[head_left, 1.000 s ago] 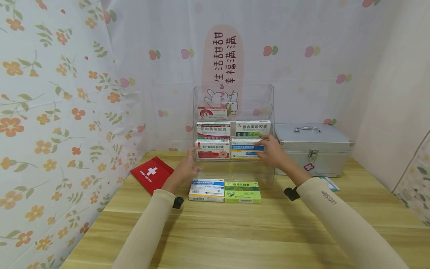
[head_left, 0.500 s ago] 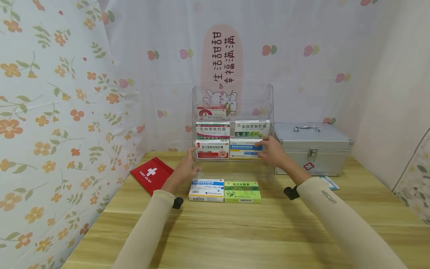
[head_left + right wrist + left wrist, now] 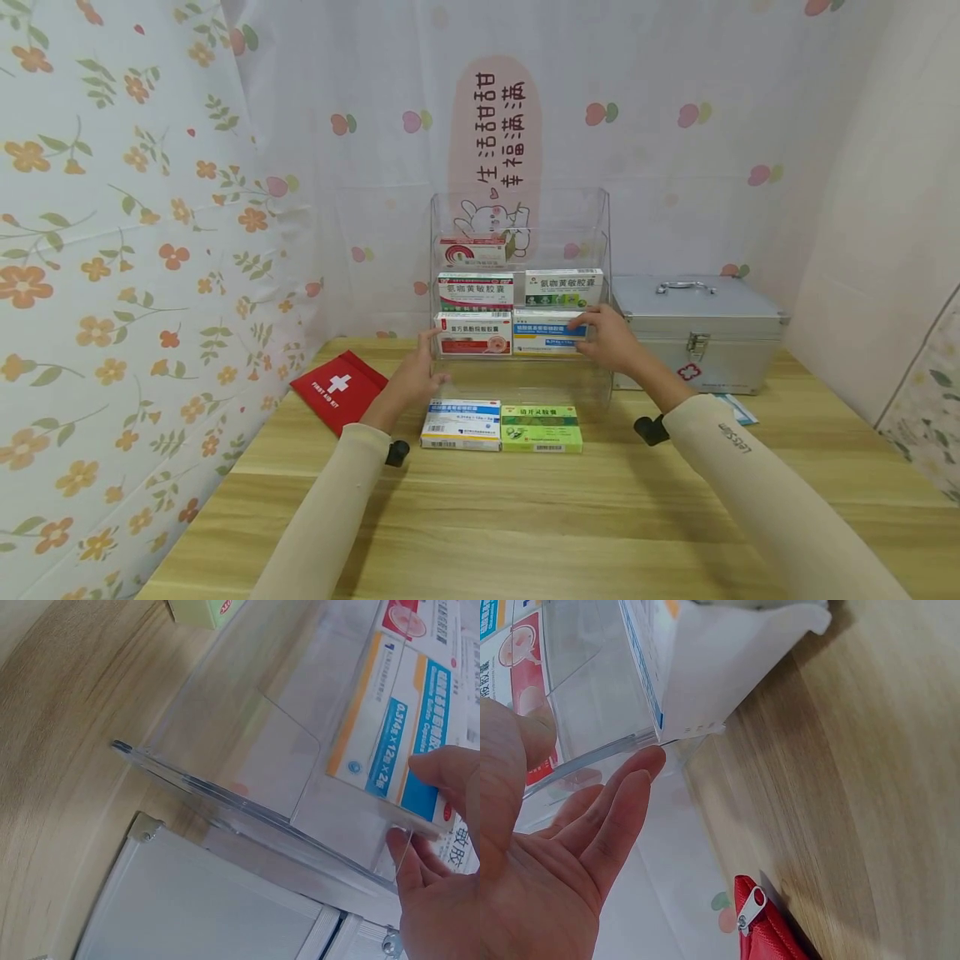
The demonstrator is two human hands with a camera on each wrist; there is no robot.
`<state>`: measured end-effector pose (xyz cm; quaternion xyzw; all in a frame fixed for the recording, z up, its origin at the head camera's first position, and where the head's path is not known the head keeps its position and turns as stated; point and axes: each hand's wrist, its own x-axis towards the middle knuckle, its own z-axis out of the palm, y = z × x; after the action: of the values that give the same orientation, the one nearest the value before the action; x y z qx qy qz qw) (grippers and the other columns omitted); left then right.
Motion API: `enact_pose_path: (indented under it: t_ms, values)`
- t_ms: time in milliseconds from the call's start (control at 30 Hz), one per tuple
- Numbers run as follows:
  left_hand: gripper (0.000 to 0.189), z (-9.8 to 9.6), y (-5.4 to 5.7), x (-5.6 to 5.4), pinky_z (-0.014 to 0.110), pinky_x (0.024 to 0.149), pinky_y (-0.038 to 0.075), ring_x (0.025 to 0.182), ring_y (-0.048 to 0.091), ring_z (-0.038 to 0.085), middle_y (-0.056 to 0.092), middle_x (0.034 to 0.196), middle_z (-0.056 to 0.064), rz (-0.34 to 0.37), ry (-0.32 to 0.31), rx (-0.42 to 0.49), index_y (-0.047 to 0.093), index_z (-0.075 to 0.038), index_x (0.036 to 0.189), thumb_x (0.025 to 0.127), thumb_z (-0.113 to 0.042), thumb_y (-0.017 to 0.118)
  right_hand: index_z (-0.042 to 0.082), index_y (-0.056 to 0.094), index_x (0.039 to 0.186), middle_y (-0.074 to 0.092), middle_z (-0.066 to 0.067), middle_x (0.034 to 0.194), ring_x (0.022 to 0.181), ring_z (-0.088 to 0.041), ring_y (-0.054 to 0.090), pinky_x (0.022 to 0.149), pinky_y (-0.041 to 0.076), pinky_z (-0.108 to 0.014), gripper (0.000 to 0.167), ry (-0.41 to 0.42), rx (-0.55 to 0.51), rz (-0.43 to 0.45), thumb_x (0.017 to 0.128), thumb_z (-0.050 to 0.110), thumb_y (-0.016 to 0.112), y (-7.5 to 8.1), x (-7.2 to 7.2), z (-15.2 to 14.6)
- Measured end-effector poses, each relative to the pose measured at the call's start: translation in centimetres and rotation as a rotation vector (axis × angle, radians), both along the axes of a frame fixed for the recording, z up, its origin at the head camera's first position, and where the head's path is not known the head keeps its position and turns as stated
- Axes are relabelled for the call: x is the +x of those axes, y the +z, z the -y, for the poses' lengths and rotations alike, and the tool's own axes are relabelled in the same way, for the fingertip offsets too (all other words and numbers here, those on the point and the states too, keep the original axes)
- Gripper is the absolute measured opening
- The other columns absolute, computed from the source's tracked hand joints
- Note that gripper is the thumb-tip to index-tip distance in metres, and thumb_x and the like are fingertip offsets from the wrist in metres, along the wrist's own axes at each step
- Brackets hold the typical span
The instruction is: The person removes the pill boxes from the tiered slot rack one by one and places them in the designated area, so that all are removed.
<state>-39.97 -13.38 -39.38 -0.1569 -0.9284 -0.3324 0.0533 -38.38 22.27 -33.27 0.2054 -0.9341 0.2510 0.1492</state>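
Note:
A clear acrylic rack (image 3: 525, 375) holds several medicine boxes in tiers. My left hand (image 3: 412, 377) is at its left side, one digit near the end of the red-and-white medicine box (image 3: 474, 334). In the left wrist view, the other left fingers (image 3: 619, 817) extend loosely beside the clear panel. At the opposite side my right hand (image 3: 609, 339) holds the right end of the blue-and-white medicine box (image 3: 545, 333) in the same tier. The right wrist view shows one digit on that box's face and other fingers near the rack's side edge, partly hidden.
Another blue-and-white box (image 3: 461, 423) and a green medicine box (image 3: 542, 427) occupy the lowest tier. A silver metal case (image 3: 701, 333) stands right of the rack, a small packet (image 3: 737, 408) near its front. The red first aid pouch (image 3: 335, 387) lies at left on the wooden table (image 3: 517, 525).
Both hands keep their places at the rack's sides, and the boxes stay in their tiers. Only a slight shift of the whole head view shows.

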Motion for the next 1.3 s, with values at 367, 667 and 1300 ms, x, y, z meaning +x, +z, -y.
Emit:
enact_pose_path:
  t_ms: [367,667,1300]
  values:
    - [0.087,-0.08,-0.05,0.05,0.053,0.098,0.047,0.115,0.056,0.038,0.052,0.136,0.028,0.016,0.015,0.013,0.010,-0.027,0.153,0.092,-0.012,0.071,0.000,0.069,0.112,0.045,-0.027,0.127,0.106,-0.042,0.052,0.090,0.046,-0.056,0.025,-0.012,-0.087,-0.026,0.088,-0.001,0.065,-0.35,-0.02,-0.11]
    - [0.086,-0.08,-0.15,0.00,0.048,0.088,0.052,0.094,0.057,0.032,0.056,0.126,0.027,0.000,0.004,0.015,0.010,-0.026,0.153,0.093,-0.012,0.070,-0.001,0.069,0.111,0.044,-0.028,0.130,0.109,-0.048,0.056,0.090,0.050,-0.056,0.024,0.009,-0.177,-0.115,0.087,-0.006,0.064,-0.83,-0.40,-0.02]
    - [0.086,-0.11,-0.19,0.13,0.044,0.084,0.052,0.087,0.055,0.028,0.057,0.111,0.020,-0.014,0.016,-0.007,0.011,-0.026,0.153,0.092,-0.014,0.071,-0.004,0.071,0.100,0.047,-0.028,0.126,0.113,-0.046,0.055,0.086,0.054,-0.054,0.024,0.063,-0.329,-0.361,0.084,-0.018,0.060,-0.72,-0.39,-0.11]
